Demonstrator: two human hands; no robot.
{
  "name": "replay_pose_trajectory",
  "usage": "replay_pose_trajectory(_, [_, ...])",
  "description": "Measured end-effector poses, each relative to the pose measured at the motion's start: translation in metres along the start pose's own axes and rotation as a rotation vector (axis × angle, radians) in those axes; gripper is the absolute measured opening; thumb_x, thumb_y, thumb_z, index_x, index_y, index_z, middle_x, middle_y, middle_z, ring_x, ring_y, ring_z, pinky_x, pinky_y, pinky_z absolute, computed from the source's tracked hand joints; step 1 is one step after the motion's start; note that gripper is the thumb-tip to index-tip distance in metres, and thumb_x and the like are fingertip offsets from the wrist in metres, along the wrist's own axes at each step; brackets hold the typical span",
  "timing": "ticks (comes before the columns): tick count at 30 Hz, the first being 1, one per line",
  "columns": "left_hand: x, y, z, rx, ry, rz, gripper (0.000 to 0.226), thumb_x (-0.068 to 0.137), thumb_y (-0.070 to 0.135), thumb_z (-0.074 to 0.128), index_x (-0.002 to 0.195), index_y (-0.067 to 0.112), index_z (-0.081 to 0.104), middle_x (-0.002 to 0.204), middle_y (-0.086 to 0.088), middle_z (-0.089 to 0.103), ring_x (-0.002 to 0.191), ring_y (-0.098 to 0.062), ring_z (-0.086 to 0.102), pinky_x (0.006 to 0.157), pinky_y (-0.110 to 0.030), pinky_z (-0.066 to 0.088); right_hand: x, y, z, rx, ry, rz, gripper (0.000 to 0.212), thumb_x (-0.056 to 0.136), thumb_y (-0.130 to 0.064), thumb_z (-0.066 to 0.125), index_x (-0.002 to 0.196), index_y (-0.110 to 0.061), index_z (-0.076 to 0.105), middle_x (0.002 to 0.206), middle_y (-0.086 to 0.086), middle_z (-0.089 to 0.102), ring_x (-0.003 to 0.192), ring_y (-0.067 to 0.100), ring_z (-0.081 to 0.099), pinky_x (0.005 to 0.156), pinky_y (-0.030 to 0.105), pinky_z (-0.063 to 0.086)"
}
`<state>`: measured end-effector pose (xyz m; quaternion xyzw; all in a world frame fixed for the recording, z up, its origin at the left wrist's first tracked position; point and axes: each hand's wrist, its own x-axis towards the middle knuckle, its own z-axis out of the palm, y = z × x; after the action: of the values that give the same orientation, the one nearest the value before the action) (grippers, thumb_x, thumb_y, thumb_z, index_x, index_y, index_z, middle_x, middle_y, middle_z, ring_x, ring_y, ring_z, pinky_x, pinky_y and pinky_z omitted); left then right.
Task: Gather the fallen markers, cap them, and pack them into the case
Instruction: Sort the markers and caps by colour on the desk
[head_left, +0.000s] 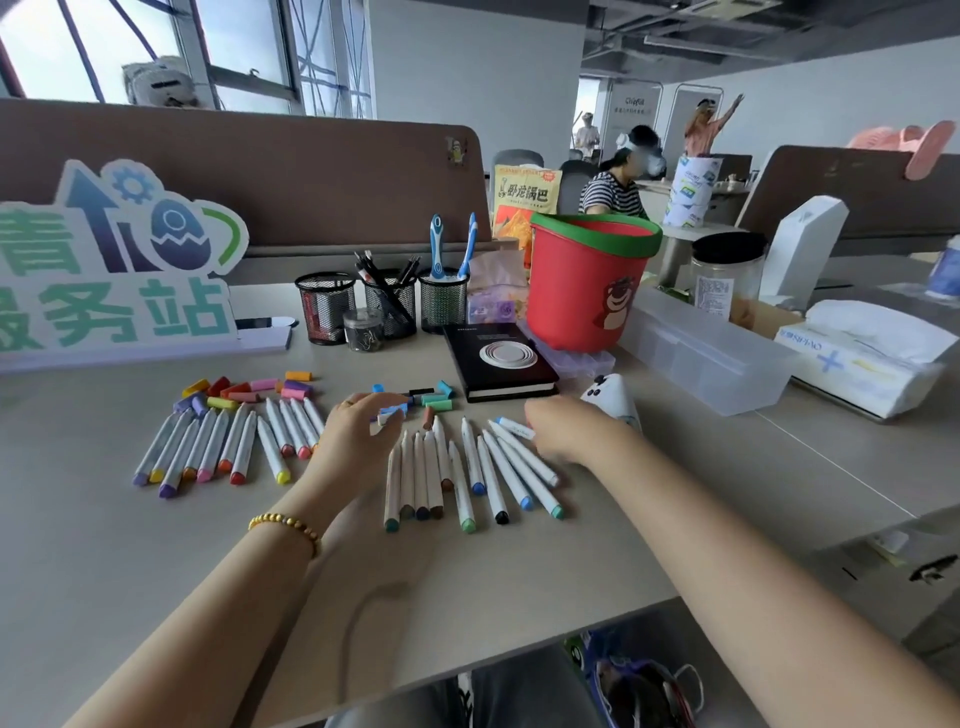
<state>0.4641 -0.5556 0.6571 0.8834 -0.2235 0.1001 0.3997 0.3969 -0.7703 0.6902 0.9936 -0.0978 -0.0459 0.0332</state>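
Two groups of white uncapped markers lie on the beige table: a left group with warm and purple ends, and a middle group with brown, blue and green ends. Loose caps lie behind them, warm colours at left, blue and green ones in the middle. My left hand sits between the groups, its fingers pinched on a blue cap. My right hand rests over the right markers, fingers curled on a white marker with a blue end.
Behind the caps are a black notebook, three mesh pen holders, a red bucket and a clear plastic box. A white panda-faced object lies by my right hand. A tissue pack is at right, a sign at left.
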Motion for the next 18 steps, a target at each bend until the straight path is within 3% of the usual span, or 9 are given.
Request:
replay_pose_trajectory(2, [0.003, -0.003, -0.004, -0.014, 0.028, -0.026, 0.029, 0.095, 0.013, 0.048, 0.122, 0.012, 0.06, 0.125, -0.009, 0.055, 0.109, -0.019, 0.052, 0.086, -0.02, 0.039, 0.001, -0.005, -0.005, -0.057, -0.056, -0.004, 0.028, 0.087, 0.002, 0.044, 0.116, -0.001, 0.048, 0.1, 0.013, 0.057, 0.084, 0.028, 0.051, 0.067, 0.031, 0.038])
replay_pose_trajectory(4, [0.007, -0.006, -0.007, -0.024, 0.056, -0.04, 0.028, 0.095, 0.011, 0.047, 0.12, 0.011, 0.061, 0.124, -0.01, 0.056, 0.11, -0.02, 0.053, 0.085, -0.019, 0.037, 0.002, -0.006, -0.006, -0.094, -0.031, -0.012, 0.035, 0.087, 0.003, 0.044, 0.122, 0.001, 0.042, 0.112, 0.015, 0.06, 0.095, 0.031, 0.057, 0.068, 0.031, 0.037])
replay_pose_trajectory(6, [0.01, -0.008, -0.009, -0.021, 0.073, -0.036, 0.028, 0.096, 0.01, 0.045, 0.118, 0.011, 0.062, 0.121, -0.009, 0.059, 0.11, -0.02, 0.053, 0.085, -0.022, 0.038, 0.001, -0.005, -0.007, -0.108, 0.081, -0.034, 0.028, 0.088, 0.002, 0.042, 0.115, -0.007, 0.044, 0.115, 0.014, 0.061, 0.103, 0.031, 0.058, 0.068, 0.031, 0.034])
replay_pose_trajectory(10, [0.012, -0.009, -0.014, -0.019, 0.108, -0.033, 0.028, 0.096, 0.011, 0.044, 0.117, 0.013, 0.062, 0.118, -0.008, 0.06, 0.107, -0.019, 0.054, 0.084, -0.026, 0.043, -0.008, 0.002, 0.001, 0.009, 0.313, -0.1, 0.025, 0.09, -0.004, 0.041, 0.109, -0.015, 0.052, 0.108, 0.006, 0.064, 0.099, 0.028, 0.058, 0.066, 0.032, 0.039])
replay_pose_trajectory(13, [0.005, -0.009, -0.015, -0.023, 0.122, -0.029, 0.028, 0.096, 0.01, 0.044, 0.118, 0.01, 0.062, 0.117, -0.009, 0.061, 0.105, -0.02, 0.055, 0.081, -0.027, 0.044, -0.021, 0.012, 0.014, 0.065, 0.282, -0.166, 0.047, 0.082, 0.007, 0.043, 0.119, -0.021, 0.053, 0.111, 0.0, 0.057, 0.111, 0.023, 0.048, 0.08, 0.036, 0.046])
replay_pose_trajectory(15, [0.001, -0.011, -0.015, 0.01, 0.121, -0.01, 0.028, 0.095, 0.009, 0.046, 0.118, 0.009, 0.062, 0.117, -0.009, 0.062, 0.104, -0.019, 0.056, 0.081, -0.024, 0.043, -0.027, 0.02, 0.022, 0.047, 0.233, -0.189, 0.06, 0.077, 0.011, 0.044, 0.126, -0.024, 0.049, 0.117, -0.002, 0.053, 0.117, 0.02, 0.042, 0.089, 0.035, 0.043])
replay_pose_trajectory(18, [-0.001, -0.014, -0.018, 0.033, 0.15, -0.022, 0.028, 0.094, 0.006, 0.046, 0.117, 0.01, 0.062, 0.118, -0.008, 0.062, 0.101, -0.02, 0.059, 0.081, -0.025, 0.046, -0.029, 0.027, 0.028, 0.043, 0.174, -0.214, 0.06, 0.082, 0.003, 0.05, 0.134, -0.026, 0.045, 0.13, -0.005, 0.046, 0.125, 0.018, 0.036, 0.101, 0.032, 0.034])
